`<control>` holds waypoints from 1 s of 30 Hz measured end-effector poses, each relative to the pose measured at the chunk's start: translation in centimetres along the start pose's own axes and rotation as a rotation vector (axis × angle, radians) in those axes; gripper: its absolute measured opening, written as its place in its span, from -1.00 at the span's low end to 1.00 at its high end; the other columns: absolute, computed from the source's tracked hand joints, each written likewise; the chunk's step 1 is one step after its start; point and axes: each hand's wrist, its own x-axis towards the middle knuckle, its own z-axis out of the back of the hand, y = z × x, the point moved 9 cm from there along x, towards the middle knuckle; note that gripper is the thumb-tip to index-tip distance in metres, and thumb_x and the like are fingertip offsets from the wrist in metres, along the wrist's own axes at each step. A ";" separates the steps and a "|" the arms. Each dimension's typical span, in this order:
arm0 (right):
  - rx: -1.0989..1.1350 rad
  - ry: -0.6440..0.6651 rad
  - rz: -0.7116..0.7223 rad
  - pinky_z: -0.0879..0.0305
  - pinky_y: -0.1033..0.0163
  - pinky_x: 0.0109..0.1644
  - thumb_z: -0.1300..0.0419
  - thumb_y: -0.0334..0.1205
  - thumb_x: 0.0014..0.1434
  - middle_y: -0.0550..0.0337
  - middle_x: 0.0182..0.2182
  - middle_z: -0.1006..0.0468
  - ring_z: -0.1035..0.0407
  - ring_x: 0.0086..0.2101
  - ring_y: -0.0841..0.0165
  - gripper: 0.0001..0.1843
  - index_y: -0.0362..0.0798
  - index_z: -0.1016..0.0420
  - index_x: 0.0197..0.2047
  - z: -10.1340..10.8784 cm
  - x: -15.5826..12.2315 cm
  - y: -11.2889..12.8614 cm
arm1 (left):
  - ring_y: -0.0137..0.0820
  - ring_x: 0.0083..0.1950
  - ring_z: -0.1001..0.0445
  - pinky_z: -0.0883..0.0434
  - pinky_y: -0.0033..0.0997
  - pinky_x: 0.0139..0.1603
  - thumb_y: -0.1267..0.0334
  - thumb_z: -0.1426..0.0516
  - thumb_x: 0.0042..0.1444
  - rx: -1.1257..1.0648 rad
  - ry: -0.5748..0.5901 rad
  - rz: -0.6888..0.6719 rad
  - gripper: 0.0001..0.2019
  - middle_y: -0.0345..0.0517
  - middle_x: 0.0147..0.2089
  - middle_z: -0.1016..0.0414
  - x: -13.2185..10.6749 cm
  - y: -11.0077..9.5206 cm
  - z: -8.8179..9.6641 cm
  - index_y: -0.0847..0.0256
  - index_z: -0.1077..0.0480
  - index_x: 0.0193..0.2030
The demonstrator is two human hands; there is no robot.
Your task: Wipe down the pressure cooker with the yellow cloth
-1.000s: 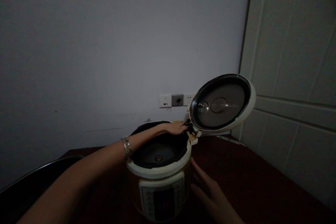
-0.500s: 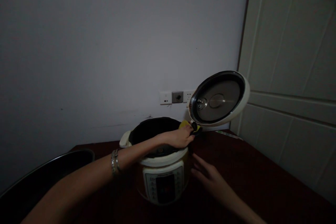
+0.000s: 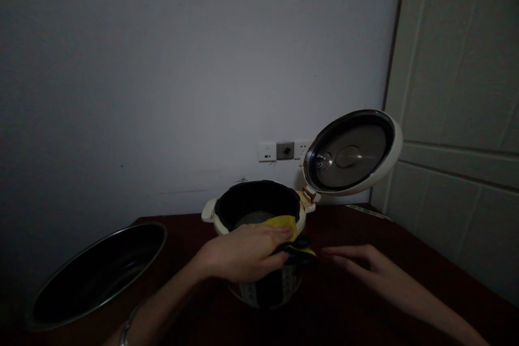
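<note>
Now, left hand: my left hand (image 3: pixel 243 251) is curled closed on a yellow cloth (image 3: pixel 284 225), pressing it against the near rim of the rice cooker (image 3: pixel 259 243); a metal bangle (image 3: pixel 126 330) shows at my wrist, its count too dim to tell.
Cloth: one soft, folded yellow piece, a corner sticking up above my knuckles, with a darker bit (image 3: pixel 298 246) bunched under my fingertips; what that dark part is I cannot tell.
Right hand: my right hand (image 3: pixel 360 262) lies flat and loose, fingers stretched toward the cooker's right side, near it and gripping nothing.
Cooker: one round, cream plastic body with a smooth, dark inner well; a small ear-shaped handle (image 3: pixel 208 211) juts from its left, and a control panel faces me, mostly hidden by my hand.
Lid: one oval lid (image 3: pixel 352 152), hinged at the back right and standing open, tilted; its inner plate is shiny grey metal with a round boss in the middle, ringed by a dark seal.
Pot: one wide, dark, glossy metal pot (image 3: pixel 97 275) with a thin bright rim, lying tilted well to the left.
Table: dark reddish wood table (image 3: pixel 385 286), smooth.
Wall: pale and matte, with three outlet plates (image 3: pixel 285 150) in a row.
</note>
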 end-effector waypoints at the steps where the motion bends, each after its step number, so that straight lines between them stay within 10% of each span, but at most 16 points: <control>1: -0.009 0.000 0.001 -0.28 0.01 0.13 -0.10 0.25 0.04 0.03 -0.06 -0.56 -0.40 -0.01 0.08 -0.39 -0.01 -0.59 -0.05 0.2 -0.2 0.2 | -0.21 0.29 -0.25 -0.19 -0.19 0.28 0.18 0.09 0.26 -0.008 -0.005 0.021 -0.55 0.07 0.28 -0.28 -1.1 0.0 0.2 0.26 -0.22 0.25; 5: -0.024 -0.037 0.022 -0.33 0.02 0.10 -0.12 0.29 0.00 0.08 -0.10 -0.59 -0.42 -0.04 0.06 -0.42 0.06 -0.63 -0.12 0.8 -0.2 0.4 | -0.26 0.07 -0.46 -0.35 -0.27 0.11 0.13 0.02 0.20 -0.167 -0.145 0.212 -0.65 -0.06 0.06 -0.51 -5.5 2.7 2.6 0.15 -0.43 0.03; 13: -0.027 -0.090 0.006 -0.43 0.01 0.01 -0.18 0.35 -0.15 0.09 -0.19 -0.63 -0.49 -0.14 0.02 -0.43 0.12 -0.67 -0.26 -0.1 1.1 -1.2 | -0.38 -0.44 -0.41 -0.33 -0.46 -0.50 -0.10 -0.02 0.05 -0.358 -1.099 0.820 -0.58 -0.13 -0.43 -0.48 -18.3 14.2 12.2 0.27 -0.41 -0.34; 16: 0.012 -0.040 0.052 -0.40 0.03 0.06 -0.16 0.28 -0.06 0.10 -0.15 -0.61 -0.48 -0.10 0.04 -0.46 0.08 -0.66 -0.21 -1.3 2.1 -1.3 | -0.45 -0.55 -0.29 -0.22 -0.50 -0.58 -0.05 0.05 0.13 -0.210 -0.985 0.775 -0.59 -0.16 -0.55 -0.38 -16.6 16.7 12.6 0.28 -0.36 -0.42; 22: 0.012 -0.095 0.133 -0.28 -0.02 0.17 -0.14 0.16 -0.01 0.04 0.05 -0.46 -0.33 0.07 0.02 -0.32 -0.09 -0.50 0.07 -4.3 4.5 -2.8 | -0.36 -0.26 -0.44 -0.38 -0.37 -0.15 0.18 0.09 0.22 -0.030 -0.498 0.506 -0.67 -0.01 -0.23 -0.54 -8.5 20.5 5.9 0.31 -0.41 -0.13; 30: 0.023 -0.184 0.172 -0.26 -0.02 0.18 -0.20 0.10 -0.06 0.03 0.13 -0.38 -0.30 0.10 0.01 -0.27 -0.04 -0.40 0.16 -6.3 3.8 -3.6 | -0.31 0.25 -0.27 -0.13 -0.20 0.31 0.24 0.15 0.28 -0.094 -0.478 0.372 -0.58 0.08 0.24 -0.33 -8.9 18.2 3.2 0.30 -0.20 0.22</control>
